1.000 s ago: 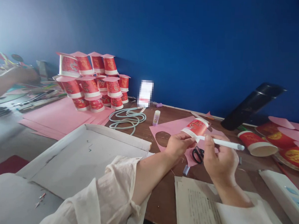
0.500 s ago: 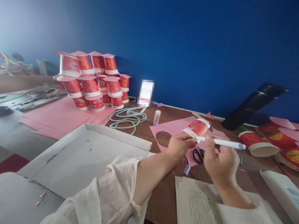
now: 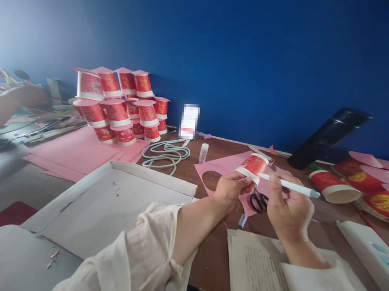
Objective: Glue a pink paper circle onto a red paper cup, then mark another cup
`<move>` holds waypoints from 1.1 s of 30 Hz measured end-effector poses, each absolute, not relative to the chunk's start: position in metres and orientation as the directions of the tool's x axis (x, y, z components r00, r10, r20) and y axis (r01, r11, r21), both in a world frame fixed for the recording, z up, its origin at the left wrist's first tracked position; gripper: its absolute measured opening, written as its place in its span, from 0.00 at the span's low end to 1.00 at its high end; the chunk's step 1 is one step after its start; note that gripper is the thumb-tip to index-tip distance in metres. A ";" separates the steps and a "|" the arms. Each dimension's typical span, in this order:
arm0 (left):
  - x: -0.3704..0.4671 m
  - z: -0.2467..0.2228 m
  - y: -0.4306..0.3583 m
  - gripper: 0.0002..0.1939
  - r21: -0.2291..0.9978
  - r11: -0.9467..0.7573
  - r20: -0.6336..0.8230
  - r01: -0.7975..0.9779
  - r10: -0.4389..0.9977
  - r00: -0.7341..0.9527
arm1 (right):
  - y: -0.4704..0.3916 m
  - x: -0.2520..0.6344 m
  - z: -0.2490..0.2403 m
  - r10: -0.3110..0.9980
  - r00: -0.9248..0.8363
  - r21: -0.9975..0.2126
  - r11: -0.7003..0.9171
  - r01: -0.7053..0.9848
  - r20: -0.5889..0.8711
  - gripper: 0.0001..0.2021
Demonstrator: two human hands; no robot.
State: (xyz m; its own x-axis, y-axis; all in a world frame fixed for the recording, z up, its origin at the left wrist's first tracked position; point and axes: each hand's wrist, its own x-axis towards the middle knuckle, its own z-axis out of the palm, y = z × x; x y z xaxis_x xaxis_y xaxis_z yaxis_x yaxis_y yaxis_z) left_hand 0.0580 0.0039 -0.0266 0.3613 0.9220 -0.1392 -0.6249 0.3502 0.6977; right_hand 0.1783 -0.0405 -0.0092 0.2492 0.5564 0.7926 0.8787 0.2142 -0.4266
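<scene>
While the left hand (image 3: 232, 188) wraps its fingers tight around a red paper cup (image 3: 254, 166) right of the middle of the frame, the right hand (image 3: 287, 207) pinches a white pen (image 3: 290, 185); the pen's tip touches the cup's rim. Black scissors (image 3: 258, 201) lie just under both hands on pink paper (image 3: 226, 164); a pile of red cups (image 3: 118, 106) stands at the upper left.
</scene>
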 end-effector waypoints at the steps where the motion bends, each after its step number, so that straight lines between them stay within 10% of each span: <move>1: 0.058 -0.027 0.004 0.16 0.697 0.348 -0.135 -0.627 0.922 0.362 | -0.041 0.177 -0.009 0.566 0.239 -0.421 0.215 0.881 0.789 0.15; 33: 0.058 -0.025 0.003 0.18 0.730 0.333 -0.130 -0.597 0.925 0.357 | -0.041 0.174 -0.009 0.548 0.154 -0.322 0.226 0.919 0.822 0.14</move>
